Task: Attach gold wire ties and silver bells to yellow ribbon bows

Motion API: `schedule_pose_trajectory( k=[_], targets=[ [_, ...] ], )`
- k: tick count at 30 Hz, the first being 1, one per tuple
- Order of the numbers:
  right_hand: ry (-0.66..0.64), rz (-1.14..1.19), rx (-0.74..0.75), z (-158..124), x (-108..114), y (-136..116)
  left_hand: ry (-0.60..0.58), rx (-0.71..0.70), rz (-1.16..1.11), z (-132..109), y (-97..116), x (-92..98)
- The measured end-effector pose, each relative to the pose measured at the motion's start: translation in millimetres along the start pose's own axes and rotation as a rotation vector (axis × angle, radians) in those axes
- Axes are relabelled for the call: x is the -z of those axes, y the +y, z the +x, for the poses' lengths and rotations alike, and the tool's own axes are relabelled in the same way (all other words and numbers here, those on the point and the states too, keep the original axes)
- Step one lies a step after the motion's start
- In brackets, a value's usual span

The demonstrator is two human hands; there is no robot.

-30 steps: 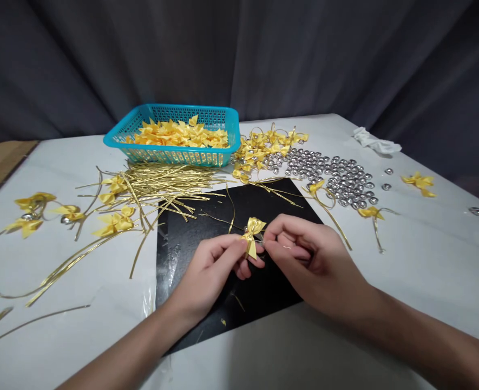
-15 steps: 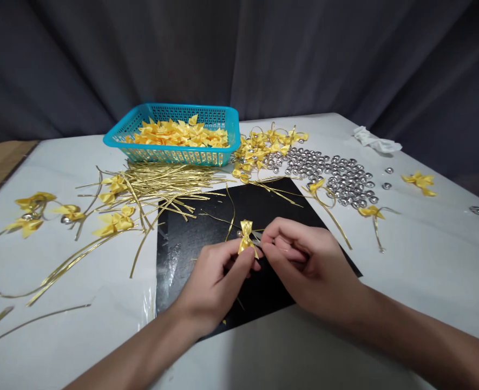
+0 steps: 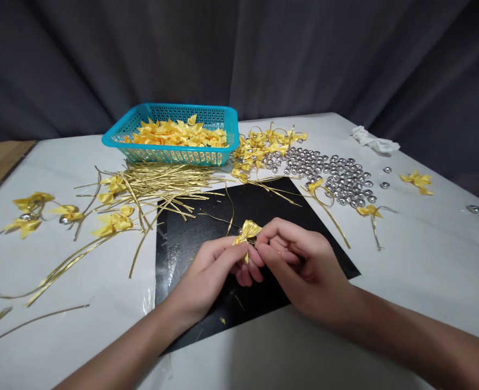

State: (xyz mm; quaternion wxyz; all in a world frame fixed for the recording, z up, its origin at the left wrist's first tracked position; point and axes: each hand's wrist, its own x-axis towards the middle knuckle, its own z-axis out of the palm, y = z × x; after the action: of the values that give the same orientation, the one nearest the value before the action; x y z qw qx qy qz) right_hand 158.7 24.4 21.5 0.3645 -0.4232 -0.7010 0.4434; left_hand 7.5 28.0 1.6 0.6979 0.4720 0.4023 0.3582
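A small yellow ribbon bow is pinched between both my hands above a black mat. My left hand grips the bow's lower tail with thumb and fingers closed. My right hand is closed too, its fingertips pressed against the bow's knot, where a thin gold wire seems to run. A tiny silver bead shows at the bow's left side.
A teal basket of yellow bows stands at the back. A pile of gold wire ties lies before it. Silver beads spread at the right. Finished bows lie left; a crumpled white cloth far right.
The bow has turned slightly and shifted a little left. My right fingertips have closed in tighter against the knot, and both hands sit nearer each other.
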Motion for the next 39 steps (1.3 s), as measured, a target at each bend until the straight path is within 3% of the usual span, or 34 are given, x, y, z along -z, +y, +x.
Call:
schedule_pose_trajectory(
  k=[4,12,14,24,33,39],
  targets=[
    [-0.065,0.188,-0.006,-1,-4,-1,-0.072,0.071,-0.230,0,-1,3.7],
    [-0.009,-0.021,0.028,-3,0,-4,-0.155,0.129,-0.494,-2,0,5.6],
    [0.033,-0.090,0.044,-3,1,-4,-0.156,0.133,-0.509,-1,0,6.0],
    [-0.012,-0.021,0.108,-3,-1,-7,-0.154,0.130,-0.492,0,1,4.5],
    [-0.074,0.143,0.007,-7,-6,1,-0.147,0.139,-0.529,-1,1,4.4],
    [-0.099,0.289,0.054,-9,-13,7,-0.161,0.139,-0.567,-1,1,4.9]
  ],
)
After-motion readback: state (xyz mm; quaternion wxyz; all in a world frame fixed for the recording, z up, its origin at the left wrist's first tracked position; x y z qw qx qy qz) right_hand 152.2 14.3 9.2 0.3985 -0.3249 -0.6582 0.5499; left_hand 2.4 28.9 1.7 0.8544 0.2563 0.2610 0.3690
